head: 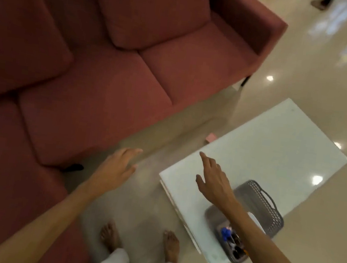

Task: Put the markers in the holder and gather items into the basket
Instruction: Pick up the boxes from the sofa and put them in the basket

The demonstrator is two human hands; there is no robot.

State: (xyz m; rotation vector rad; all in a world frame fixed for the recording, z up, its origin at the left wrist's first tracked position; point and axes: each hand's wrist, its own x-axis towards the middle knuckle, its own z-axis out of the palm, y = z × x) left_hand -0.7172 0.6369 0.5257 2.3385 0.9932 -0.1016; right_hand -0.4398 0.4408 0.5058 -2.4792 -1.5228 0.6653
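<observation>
So the basket (266,207) is sitting on the near end of the white table (276,145), grey plastic with holes in the sides and a handle, and the holder (230,246) is already inside it at the near end with the markers (226,232) poking up, one with a blue cap. There's something white in the basket too, but the arm covers most of it so I can't say what. Looks to me like the gathering part is pretty much done, the rest of the tabletop is bare.

Right hand (214,181) is over the table just past the basket, fingers spread, nothing in it. Left hand (117,168) is out over the floor (330,74) between table and sofa (88,65), also open and empty.

One thing though, there's a little pink thing (210,137) on the floor right by the far table edge, too blurry to identify. If it counts as an item, my guess is the next move is reaching down past the edge to grab it, then dropping it in the basket
</observation>
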